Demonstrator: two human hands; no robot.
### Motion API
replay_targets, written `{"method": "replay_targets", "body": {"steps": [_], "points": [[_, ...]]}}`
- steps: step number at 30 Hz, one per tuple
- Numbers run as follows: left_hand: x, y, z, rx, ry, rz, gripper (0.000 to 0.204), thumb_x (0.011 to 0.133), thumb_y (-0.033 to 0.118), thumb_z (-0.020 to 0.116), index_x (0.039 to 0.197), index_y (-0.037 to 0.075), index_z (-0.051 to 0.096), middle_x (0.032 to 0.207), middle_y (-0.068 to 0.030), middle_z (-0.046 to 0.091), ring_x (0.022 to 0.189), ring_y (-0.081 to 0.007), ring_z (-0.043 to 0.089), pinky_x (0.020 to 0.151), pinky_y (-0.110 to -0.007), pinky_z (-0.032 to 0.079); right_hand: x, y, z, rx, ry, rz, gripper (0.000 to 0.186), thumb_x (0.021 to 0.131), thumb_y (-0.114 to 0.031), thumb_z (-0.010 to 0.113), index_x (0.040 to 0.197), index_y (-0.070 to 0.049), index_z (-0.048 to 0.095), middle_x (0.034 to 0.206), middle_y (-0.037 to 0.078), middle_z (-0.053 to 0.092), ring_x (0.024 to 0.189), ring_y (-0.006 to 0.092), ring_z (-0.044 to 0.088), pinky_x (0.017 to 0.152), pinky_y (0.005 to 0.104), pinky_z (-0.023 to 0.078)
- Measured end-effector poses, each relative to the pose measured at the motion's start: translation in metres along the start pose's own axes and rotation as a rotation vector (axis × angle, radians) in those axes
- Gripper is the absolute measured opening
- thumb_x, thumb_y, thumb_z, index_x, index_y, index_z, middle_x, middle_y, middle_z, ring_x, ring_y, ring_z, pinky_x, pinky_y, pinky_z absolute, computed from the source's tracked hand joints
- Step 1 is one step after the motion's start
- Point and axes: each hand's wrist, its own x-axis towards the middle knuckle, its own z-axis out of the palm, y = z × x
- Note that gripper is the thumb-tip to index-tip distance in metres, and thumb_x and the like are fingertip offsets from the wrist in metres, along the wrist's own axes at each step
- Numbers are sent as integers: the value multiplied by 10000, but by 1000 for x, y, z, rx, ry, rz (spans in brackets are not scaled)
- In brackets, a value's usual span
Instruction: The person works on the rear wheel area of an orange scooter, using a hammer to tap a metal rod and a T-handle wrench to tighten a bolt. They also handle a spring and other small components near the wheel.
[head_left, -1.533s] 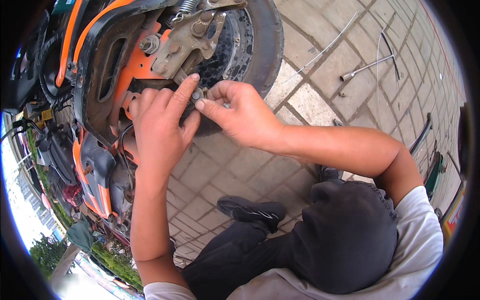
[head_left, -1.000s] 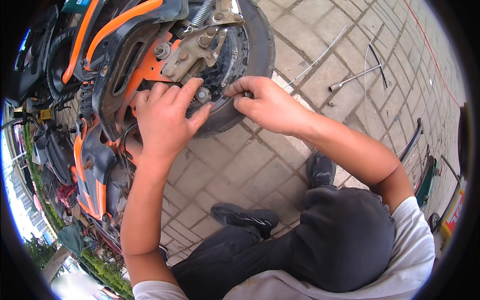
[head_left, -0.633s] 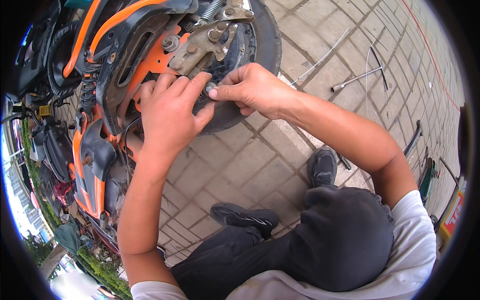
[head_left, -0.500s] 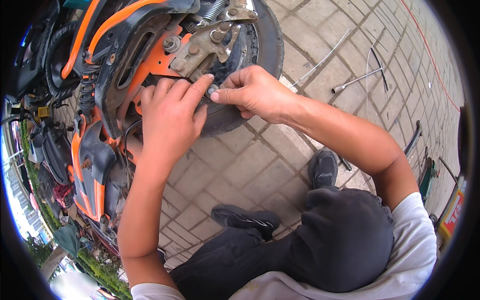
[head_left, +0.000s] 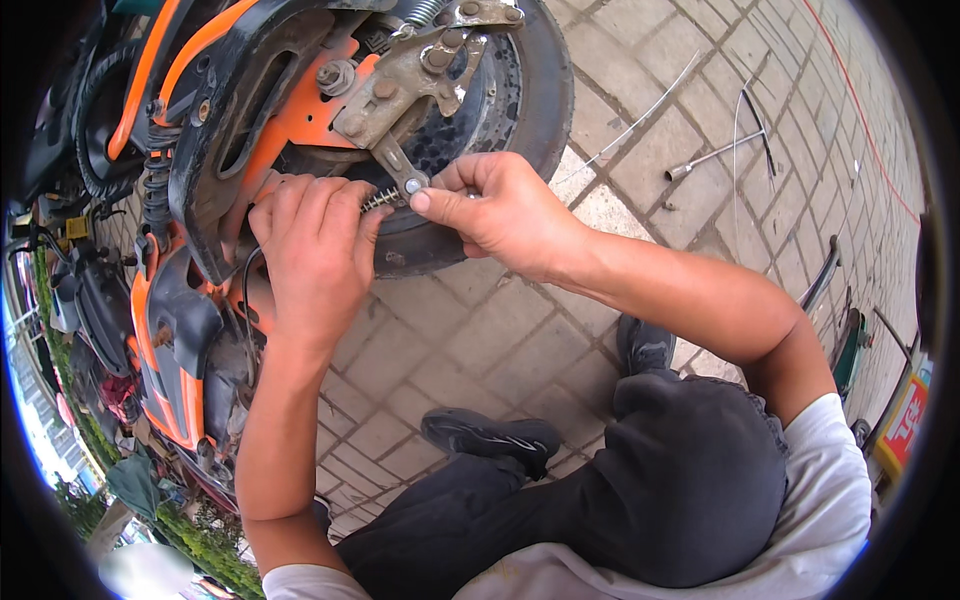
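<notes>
My left hand is closed at one end of a small coil spring, its thumb and forefinger against the coils. The spring reaches from those fingers to the lower end of a metal brake lever beside the wheel. At that end sits a round, shiny pin. My right hand pinches just right of the pin, thumb against forefinger; what lies between them is mostly hidden. The lever hangs from a bolted metal bracket next to the orange frame part of the vehicle.
On the paving to the right lie a T-handled socket wrench and thin cable pieces. A red line crosses the far right. My shoes stand below the wheel. Orange and black bodywork fills the left.
My left hand has drawn left and down from the lever's end, so the spring and lever now show. The right hand stays at the lever's end, slightly lower, thumb and forefinger still pinched.
</notes>
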Motion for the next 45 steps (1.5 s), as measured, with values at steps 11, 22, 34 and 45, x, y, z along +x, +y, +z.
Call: {"method": "replay_targets", "body": {"steps": [11, 22, 34, 45], "points": [[-4, 2, 8, 63, -32, 45, 210, 796, 182, 694, 981, 94, 649, 863, 16, 654, 897, -180, 561, 857, -401, 321, -2, 9, 6, -63, 67, -85, 289, 864, -217, 691, 844, 68, 644, 708, 69, 610, 684, 101, 528, 602, 292, 454], [-5, 8, 6, -51, -10, -21, 414, 726, 186, 759, 1121, 121, 656, 864, 17, 646, 914, -192, 549, 864, -398, 309, -1, 14, 11, -18, 94, -115, 281, 848, -200, 698, 800, 66, 623, 691, 78, 603, 663, 104, 525, 586, 302, 459], [22, 12, -1, -34, -93, 75, 447, 643, 209, 780, 1072, 170, 661, 780, 35, 582, 877, -164, 544, 802, -378, 319, -3, -2, -3, -110, 10, -59, 298, 857, -225, 684, 904, 68, 658, 738, 69, 621, 693, 98, 541, 611, 284, 465], [21, 15, -1, -44, -54, 57, 405, 678, 233, 781, 1057, 158, 661, 809, 20, 581, 900, -175, 545, 793, -371, 319, -10, -10, -34, -250, -80, -225, 260, 919, -53, 541, 1119, 112, 519, 869, 123, 651, 724, 166, 646, 672, 296, 542]]}}
